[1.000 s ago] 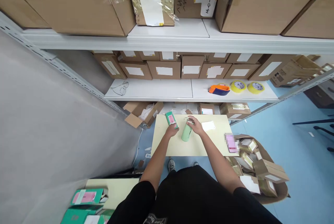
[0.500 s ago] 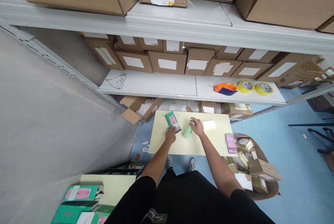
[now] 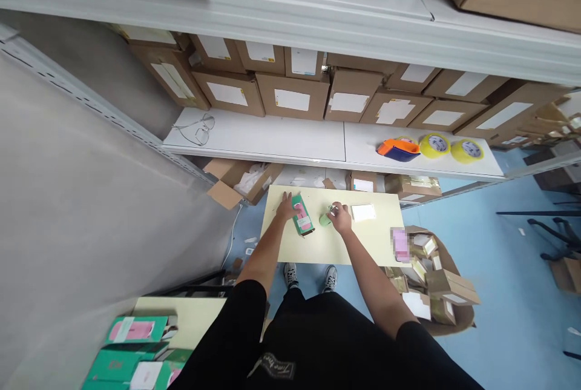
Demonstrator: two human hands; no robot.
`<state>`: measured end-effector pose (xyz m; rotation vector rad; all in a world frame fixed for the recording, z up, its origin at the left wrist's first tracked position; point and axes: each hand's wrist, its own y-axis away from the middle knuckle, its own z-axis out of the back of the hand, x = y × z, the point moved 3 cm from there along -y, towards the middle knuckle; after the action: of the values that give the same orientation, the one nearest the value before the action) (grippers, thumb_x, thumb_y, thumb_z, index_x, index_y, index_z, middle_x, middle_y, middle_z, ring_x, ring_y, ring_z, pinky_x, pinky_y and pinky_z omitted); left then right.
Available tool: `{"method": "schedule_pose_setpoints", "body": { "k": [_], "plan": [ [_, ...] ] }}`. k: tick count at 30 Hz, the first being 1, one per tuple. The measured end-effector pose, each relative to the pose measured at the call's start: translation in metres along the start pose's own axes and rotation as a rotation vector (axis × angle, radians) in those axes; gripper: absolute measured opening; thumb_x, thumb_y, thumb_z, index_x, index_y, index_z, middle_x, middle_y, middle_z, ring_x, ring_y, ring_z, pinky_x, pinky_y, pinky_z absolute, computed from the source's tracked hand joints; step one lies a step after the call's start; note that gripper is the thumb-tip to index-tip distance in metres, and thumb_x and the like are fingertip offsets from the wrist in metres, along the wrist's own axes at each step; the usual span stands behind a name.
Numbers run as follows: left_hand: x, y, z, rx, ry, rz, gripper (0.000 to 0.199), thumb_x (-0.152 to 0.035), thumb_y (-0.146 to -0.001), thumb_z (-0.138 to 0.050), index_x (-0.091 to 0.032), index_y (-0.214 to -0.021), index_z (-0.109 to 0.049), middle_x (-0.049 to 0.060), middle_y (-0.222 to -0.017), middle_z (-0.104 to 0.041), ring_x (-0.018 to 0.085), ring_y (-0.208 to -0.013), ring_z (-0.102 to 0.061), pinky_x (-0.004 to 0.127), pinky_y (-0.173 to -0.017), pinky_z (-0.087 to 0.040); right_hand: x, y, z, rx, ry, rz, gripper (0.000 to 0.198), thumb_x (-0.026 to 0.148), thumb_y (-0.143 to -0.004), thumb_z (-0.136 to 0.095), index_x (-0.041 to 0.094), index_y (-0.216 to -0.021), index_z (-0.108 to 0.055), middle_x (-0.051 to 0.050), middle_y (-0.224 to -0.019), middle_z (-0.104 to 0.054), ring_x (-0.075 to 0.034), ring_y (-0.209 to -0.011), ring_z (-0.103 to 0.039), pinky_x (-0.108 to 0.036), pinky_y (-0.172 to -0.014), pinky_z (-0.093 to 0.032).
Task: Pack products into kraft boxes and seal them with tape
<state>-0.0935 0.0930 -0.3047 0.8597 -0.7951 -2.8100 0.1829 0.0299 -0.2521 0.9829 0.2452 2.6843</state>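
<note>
In the head view, I'm bringing my right hand (image 3: 340, 218) around the metallic top of a pale green cylindrical bottle (image 3: 325, 220), and its fingers are closing on that end. The bottle is leaning toward me above the middle of a pale yellow rectangular table (image 3: 295, 254); I'm not managing to tell whether its base is touching the surface. My left hand (image 3: 285, 209) is resting at the left edge of a green cardboard box with a pink front panel (image 3: 302, 220), its thumb lying over the box and its fingers spreading apart from the thumb. The box is lying on the table, just left of the bottle. A white rectangular card (image 3: 363, 213) is lying right of my right hand. On the white shelf (image 3: 281, 137) beyond, two rolls of yellow tape (image 3: 434, 145) are sitting beside an orange-and-blue object (image 3: 398, 149).
</note>
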Motion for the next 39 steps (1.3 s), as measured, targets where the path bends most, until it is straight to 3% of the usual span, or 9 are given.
{"method": "schedule_pose_setpoints", "body": {
  "k": [6, 11, 15, 18, 22, 28, 31, 35, 39],
  "plan": [
    [0.011, -0.009, -0.012, 0.095, -0.074, 0.075, 0.118, -0.045, -0.064, -0.093, -0.021, -0.163, -0.035, 0.022, -0.177, -0.007, 0.047, -0.147, -0.047, 0.049, -0.113, -0.046, -0.001, 0.004, 0.006, 0.032, 0.196, -0.03, 0.042, 0.032, -0.087, -0.079, 0.029, -0.125, -0.062, -0.004, -0.114, -0.06, -0.018, -0.084, -0.065, -0.029, -0.078, -0.048],
    [0.009, 0.015, -0.022, 0.039, 0.002, 0.059, 0.086, -0.039, -0.069, -0.091, -0.019, -0.143, -0.051, 0.021, -0.177, -0.013, 0.037, -0.146, -0.05, 0.04, -0.113, -0.046, 0.004, 0.008, 0.011, 0.066, 0.314, -0.017, 0.043, 0.039, -0.086, -0.08, 0.028, -0.124, -0.063, -0.006, -0.113, -0.063, -0.02, -0.086, -0.067, -0.029, -0.076, -0.045],
    [-0.005, 0.04, -0.013, -0.137, 0.176, -0.093, 0.041, -0.026, -0.088, -0.073, -0.019, -0.126, -0.06, 0.015, -0.165, -0.043, 0.029, -0.157, -0.036, 0.041, -0.119, -0.041, 0.008, 0.015, 0.008, 0.118, 0.325, 0.045, 0.039, 0.032, -0.083, -0.08, 0.025, -0.119, -0.068, -0.006, -0.109, -0.066, -0.021, -0.087, -0.068, -0.029, -0.077, -0.045],
    [-0.018, 0.063, -0.003, -0.239, 0.287, -0.23, 0.03, -0.016, -0.092, -0.062, -0.021, -0.122, -0.065, 0.012, -0.159, -0.051, 0.026, -0.158, -0.033, 0.044, -0.123, -0.038, 0.012, 0.022, 0.013, 0.11, 0.276, 0.042, 0.037, 0.027, -0.081, -0.08, 0.025, -0.116, -0.07, -0.004, -0.103, -0.069, -0.02, -0.086, -0.069, -0.028, -0.078, -0.046],
    [-0.033, 0.09, -0.001, -0.202, 0.37, -0.316, 0.025, -0.016, -0.09, -0.064, -0.024, -0.113, -0.071, 0.008, -0.163, -0.049, 0.029, -0.154, -0.04, 0.049, -0.125, -0.036, 0.026, 0.036, 0.048, -0.033, 0.154, 0.011, 0.033, 0.031, -0.081, -0.077, 0.026, -0.114, -0.072, -0.004, -0.098, -0.073, -0.023, -0.089, -0.069, -0.03, -0.08, -0.05],
    [-0.045, 0.112, -0.02, -0.191, 0.275, -0.374, 0.021, -0.01, -0.091, -0.06, -0.02, -0.105, -0.071, 0.007, -0.175, -0.027, 0.026, -0.16, -0.031, 0.046, -0.128, -0.034, 0.065, 0.072, 0.138, -0.285, 0.014, 0.2, 0.043, 0.046, -0.084, -0.072, 0.024, -0.121, -0.073, -0.008, -0.102, -0.075, -0.023, -0.081, -0.069, -0.035, -0.083, -0.054],
    [-0.045, 0.118, -0.034, -0.212, 0.24, -0.394, 0.021, -0.007, -0.091, -0.059, -0.02, -0.104, -0.069, 0.009, -0.177, -0.021, 0.027, -0.16, -0.031, 0.045, -0.127, -0.037, 0.087, 0.087, 0.161, -0.331, -0.102, 0.247, 0.049, 0.053, -0.085, -0.071, 0.022, -0.123, -0.073, -0.006, -0.095, -0.075, -0.021, -0.075, -0.068, -0.035, -0.078, -0.056],
    [-0.041, 0.122, -0.049, -0.268, 0.257, -0.44, 0.021, -0.004, -0.09, -0.058, -0.02, -0.099, -0.067, 0.009, -0.175, -0.028, 0.027, -0.159, -0.033, 0.043, -0.123, -0.043, 0.114, 0.091, 0.148, -0.26, -0.168, 0.31, 0.05, 0.053, -0.085, -0.071, 0.021, -0.123, -0.072, -0.005, -0.094, -0.075, -0.02, -0.074, -0.067, -0.032, -0.076, -0.056],
    [-0.034, 0.123, -0.059, -0.319, 0.29, -0.495, 0.022, -0.002, -0.09, -0.056, -0.02, -0.094, -0.067, 0.008, -0.172, -0.035, 0.026, -0.159, -0.034, 0.043, -0.124, -0.042, 0.121, 0.083, 0.115, -0.172, 0.014, 0.277, 0.038, 0.039, -0.081, -0.076, 0.024, -0.115, -0.073, -0.004, -0.096, -0.076, -0.022, -0.085, -0.069, -0.032, -0.081, -0.053]
  ]
}}
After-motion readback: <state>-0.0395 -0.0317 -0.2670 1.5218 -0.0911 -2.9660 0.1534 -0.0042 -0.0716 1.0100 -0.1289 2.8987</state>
